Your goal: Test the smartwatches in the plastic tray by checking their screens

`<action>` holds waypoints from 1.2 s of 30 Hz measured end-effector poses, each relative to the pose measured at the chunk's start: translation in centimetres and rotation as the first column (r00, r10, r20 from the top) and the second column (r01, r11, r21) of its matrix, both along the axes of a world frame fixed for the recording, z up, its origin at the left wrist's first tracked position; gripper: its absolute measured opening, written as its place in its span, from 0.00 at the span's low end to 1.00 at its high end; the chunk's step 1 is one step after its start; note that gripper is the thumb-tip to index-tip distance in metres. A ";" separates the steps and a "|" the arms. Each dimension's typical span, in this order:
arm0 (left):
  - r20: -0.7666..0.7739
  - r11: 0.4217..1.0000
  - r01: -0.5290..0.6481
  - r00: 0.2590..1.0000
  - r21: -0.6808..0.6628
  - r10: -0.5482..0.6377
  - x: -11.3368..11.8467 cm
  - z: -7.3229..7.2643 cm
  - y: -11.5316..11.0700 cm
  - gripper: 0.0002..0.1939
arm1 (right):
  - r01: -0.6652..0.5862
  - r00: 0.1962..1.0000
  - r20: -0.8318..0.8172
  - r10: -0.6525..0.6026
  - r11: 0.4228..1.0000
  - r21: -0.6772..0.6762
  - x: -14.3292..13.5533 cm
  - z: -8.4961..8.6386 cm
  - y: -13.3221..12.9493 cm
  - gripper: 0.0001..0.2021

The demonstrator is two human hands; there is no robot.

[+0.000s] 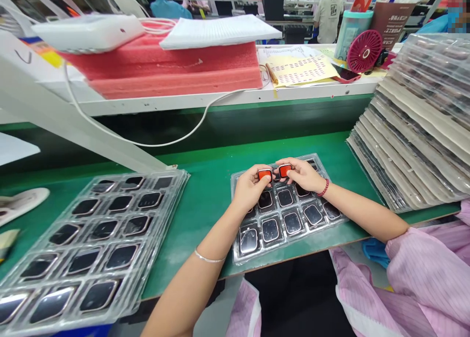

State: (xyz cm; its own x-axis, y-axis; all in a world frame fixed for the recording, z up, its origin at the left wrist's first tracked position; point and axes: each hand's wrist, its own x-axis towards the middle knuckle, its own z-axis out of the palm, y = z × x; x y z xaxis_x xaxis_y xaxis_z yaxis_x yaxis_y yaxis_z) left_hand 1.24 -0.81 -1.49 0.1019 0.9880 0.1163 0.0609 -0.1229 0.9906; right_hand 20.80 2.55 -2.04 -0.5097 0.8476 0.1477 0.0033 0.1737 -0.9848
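The left hand [251, 186] is gripping a red-faced square piece [263, 173], and the right hand [301, 174] is gripping a second red-faced piece [284, 169]. Both are hovering over a clear tray [237, 258] of dark-faced pieces [270, 229] lying on the green tabletop [209, 205].

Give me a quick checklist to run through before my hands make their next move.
1. Left hand grip: ok, thumb and fingers hold the left red piece.
2. Right hand grip: ok, thumb and fingers hold the right red piece.
3. A hand free: not ok, both are occupied.
4. Tray under the hands supported: ok, it lies on the green tabletop.
5. White cable clear of the hands: ok, it hangs from the shelf beyond them.
6. Both red pieces unmarked: cannot tell, too small here.
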 end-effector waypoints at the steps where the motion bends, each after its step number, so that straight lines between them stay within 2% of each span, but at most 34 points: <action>1: -0.001 1.000 0.006 1.000 -0.008 -0.006 0.0 0.1 -0.1 0.14 | 0.002 1.000 -0.009 -0.003 1.000 -0.020 0.0 0.1 0.0 0.19; 7: -0.013 0.996 -0.022 1.000 -0.091 0.021 -0.2 0.5 -0.1 0.19 | 0.012 0.998 -0.056 -0.021 0.987 -0.163 0.1 0.3 0.1 0.09; 16: 0.060 0.991 0.024 0.998 -0.130 -0.017 -0.5 -0.1 0.2 0.22 | 0.038 0.999 -0.019 -0.040 0.995 -0.097 -0.1 0.7 -0.1 0.06; 23: -0.033 0.997 0.043 0.998 -0.059 -0.045 -0.4 0.1 0.1 0.23 | 0.028 0.999 -0.026 -0.030 0.996 -0.080 -0.2 0.2 0.1 0.12; 30: -0.012 0.997 0.046 0.999 -0.061 -0.047 -0.2 0.1 0.1 0.25 | -0.009 0.999 -0.032 0.008 0.999 -0.033 -0.3 -0.6 0.4 0.23; 36: -0.020 0.999 0.032 0.999 -0.029 -0.033 -0.2 0.1 0.2 0.21 | -0.031 0.999 -0.009 0.031 0.999 -0.022 -0.3 -0.5 0.2 0.22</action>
